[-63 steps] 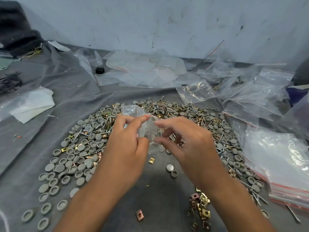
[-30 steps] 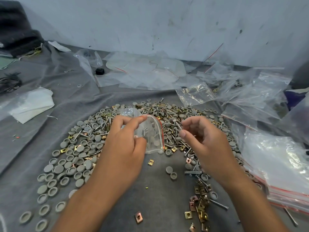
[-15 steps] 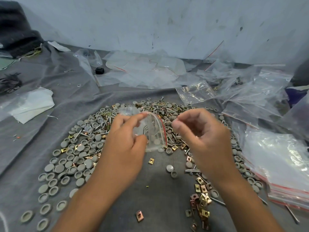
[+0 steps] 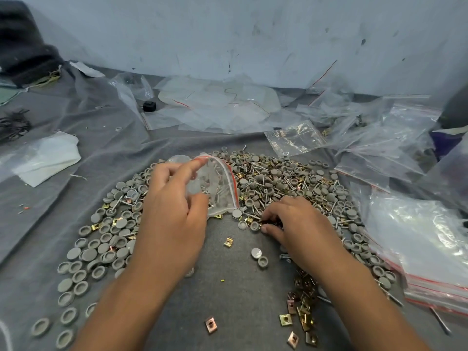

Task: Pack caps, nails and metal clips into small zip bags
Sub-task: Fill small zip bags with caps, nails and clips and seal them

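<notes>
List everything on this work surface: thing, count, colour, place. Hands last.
caps: many, grey, spread in an arc across the middle
nails: many, silvery, mixed into the far pile
metal clips: many, brass-coloured, near right and in the pile
small zip bag: one, clear with red strip, mouth open, nails inside
bag stack: several, clear with red strips, right edge
loose bags: several, clear, far side
cloth: one, grey, covers the surface
left hand: holds the small zip bag
right hand: fingers in the pile

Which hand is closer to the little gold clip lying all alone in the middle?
Right. The right hand is just up and right of the gold clip; the left hand is farther, holding the zip bag.
</notes>
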The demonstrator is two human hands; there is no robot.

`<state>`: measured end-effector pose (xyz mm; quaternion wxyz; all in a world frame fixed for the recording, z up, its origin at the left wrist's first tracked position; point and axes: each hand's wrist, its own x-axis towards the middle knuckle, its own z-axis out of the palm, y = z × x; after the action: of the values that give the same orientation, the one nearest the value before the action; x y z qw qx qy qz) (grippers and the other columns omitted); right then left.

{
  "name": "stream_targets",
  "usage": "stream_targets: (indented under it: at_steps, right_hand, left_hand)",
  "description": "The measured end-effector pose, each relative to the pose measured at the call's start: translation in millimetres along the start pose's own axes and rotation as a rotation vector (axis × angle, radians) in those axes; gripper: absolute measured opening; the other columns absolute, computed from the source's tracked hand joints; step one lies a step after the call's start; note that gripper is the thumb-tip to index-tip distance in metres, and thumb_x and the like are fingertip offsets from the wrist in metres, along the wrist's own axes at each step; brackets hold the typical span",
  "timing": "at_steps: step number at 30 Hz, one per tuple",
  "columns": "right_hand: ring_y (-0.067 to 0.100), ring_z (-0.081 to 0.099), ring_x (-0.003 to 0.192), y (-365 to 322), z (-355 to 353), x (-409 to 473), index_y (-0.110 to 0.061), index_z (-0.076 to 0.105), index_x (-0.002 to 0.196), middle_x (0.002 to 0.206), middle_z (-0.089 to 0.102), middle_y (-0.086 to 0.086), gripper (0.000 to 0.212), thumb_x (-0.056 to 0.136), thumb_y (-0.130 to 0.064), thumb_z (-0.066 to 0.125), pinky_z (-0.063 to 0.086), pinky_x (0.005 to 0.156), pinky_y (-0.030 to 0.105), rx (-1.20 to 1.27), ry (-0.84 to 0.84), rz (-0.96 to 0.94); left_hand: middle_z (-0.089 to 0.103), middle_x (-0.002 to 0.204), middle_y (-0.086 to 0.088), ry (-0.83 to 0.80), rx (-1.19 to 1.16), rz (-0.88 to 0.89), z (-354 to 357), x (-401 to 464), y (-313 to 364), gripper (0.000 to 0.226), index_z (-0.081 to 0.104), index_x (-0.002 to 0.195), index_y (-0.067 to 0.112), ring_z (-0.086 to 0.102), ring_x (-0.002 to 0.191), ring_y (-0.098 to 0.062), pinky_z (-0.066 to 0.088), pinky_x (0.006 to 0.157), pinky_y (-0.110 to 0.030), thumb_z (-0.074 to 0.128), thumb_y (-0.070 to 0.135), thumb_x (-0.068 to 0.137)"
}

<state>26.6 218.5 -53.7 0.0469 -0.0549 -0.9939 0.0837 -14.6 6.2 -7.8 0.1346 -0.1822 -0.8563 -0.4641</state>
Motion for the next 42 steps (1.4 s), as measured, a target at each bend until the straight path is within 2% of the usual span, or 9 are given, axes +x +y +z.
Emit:
stream_targets:
  at_steps: [4, 9, 13, 18, 24, 31, 35, 39, 42]
  right_hand:
    - [0.005, 0.053, 0.100, 1, -2, -2, -0.034, 0.065, 0.110, 0.105, 0.060, -0.019, 0.018, 0.104, -0.041, 0.049, 0.047, 0.081, 0.025, 0.100, 0.052, -0.006]
    - [-0.002, 0.056, 0.081, -16, -5, -4, -0.031, 0.054, 0.103, 0.089, 0.060, -0.015, 0.005, 0.104, -0.030, 0.049, 0.047, 0.070, 0.018, 0.458, 0.098, -0.005]
    - [0.006, 0.052, 0.092, -42, 7, -9, -0.025, 0.067, 0.112, 0.103, 0.059, -0.006, 0.016, 0.102, -0.021, 0.055, 0.044, 0.083, 0.026, 0.378, 0.015, -0.234]
    - [0.014, 0.054, 0.112, -49, 9, -9, -0.026, 0.065, 0.128, 0.119, 0.055, -0.006, 0.030, 0.099, -0.034, 0.063, 0.047, 0.097, 0.035, 0.301, -0.092, -0.229]
    - [0.020, 0.059, 0.107, -53, 9, -9, -0.022, 0.064, 0.120, 0.115, 0.056, -0.003, 0.023, 0.105, -0.030, 0.049, 0.048, 0.093, 0.035, 0.182, -0.094, -0.213]
    - [0.019, 0.058, 0.102, -52, 13, -9, -0.026, 0.066, 0.109, 0.109, 0.055, -0.006, 0.016, 0.103, -0.031, 0.052, 0.049, 0.090, 0.038, 0.242, -0.193, -0.273]
    - [0.031, 0.054, 0.098, -52, 20, -13, -0.011, 0.060, 0.104, 0.105, 0.055, 0.010, 0.013, 0.103, -0.014, 0.048, 0.047, 0.086, 0.046, 0.253, -0.214, -0.309]
    - [0.010, 0.051, 0.099, -44, 2, -14, -0.030, 0.056, 0.109, 0.106, 0.052, -0.011, 0.007, 0.103, -0.030, 0.055, 0.046, 0.086, 0.031, 0.334, -0.100, -0.309]
    - [0.009, 0.056, 0.101, -46, -4, -16, -0.034, 0.062, 0.114, 0.104, 0.053, -0.016, 0.019, 0.096, -0.039, 0.066, 0.049, 0.090, 0.031, 0.277, -0.227, -0.297]
  left_hand:
    - [0.047, 0.110, 0.006, -0.021, 0.004, -0.013, -2, 1, -4, 0.053, 0.055, 0.140, 0.027, 0.048, 0.091, 0.009, 0.033, 0.074, 0.002, 0.048, 0.005, 0.093]
    - [0.048, 0.113, 0.004, -0.019, -0.006, -0.056, -3, 4, -7, 0.053, 0.055, 0.139, 0.030, 0.049, 0.095, 0.005, 0.031, 0.079, 0.001, 0.048, 0.007, 0.092]
    - [0.047, 0.113, 0.004, -0.016, 0.012, -0.041, -1, 3, -7, 0.053, 0.055, 0.139, 0.029, 0.046, 0.097, 0.009, 0.028, 0.083, 0.002, 0.049, 0.005, 0.092]
    - [0.046, 0.113, 0.007, -0.006, 0.020, -0.015, 0, 3, -8, 0.053, 0.056, 0.139, 0.029, 0.041, 0.100, 0.021, 0.024, 0.084, 0.006, 0.049, 0.004, 0.092]
    - [0.044, 0.108, 0.012, -0.010, 0.002, -0.029, -1, 2, -7, 0.054, 0.056, 0.139, 0.028, 0.046, 0.098, 0.014, 0.027, 0.082, 0.004, 0.048, 0.005, 0.091]
    - [0.041, 0.107, 0.022, -0.025, -0.007, -0.042, -3, 2, -5, 0.054, 0.054, 0.141, 0.030, 0.046, 0.103, 0.011, 0.027, 0.083, 0.004, 0.046, 0.009, 0.092]
    - [0.041, 0.107, 0.022, -0.034, 0.005, -0.042, -2, 1, -5, 0.054, 0.054, 0.141, 0.031, 0.046, 0.102, 0.009, 0.028, 0.083, 0.003, 0.046, 0.010, 0.092]
    - [0.041, 0.106, 0.022, -0.037, 0.016, -0.037, -2, 1, -5, 0.053, 0.053, 0.141, 0.032, 0.048, 0.085, 0.002, 0.030, 0.080, 0.001, 0.046, 0.013, 0.092]
    - [0.041, 0.106, 0.022, -0.043, 0.008, -0.033, -2, 0, -4, 0.053, 0.053, 0.141, 0.032, 0.046, 0.080, 0.002, 0.031, 0.079, 0.000, 0.046, 0.014, 0.091]
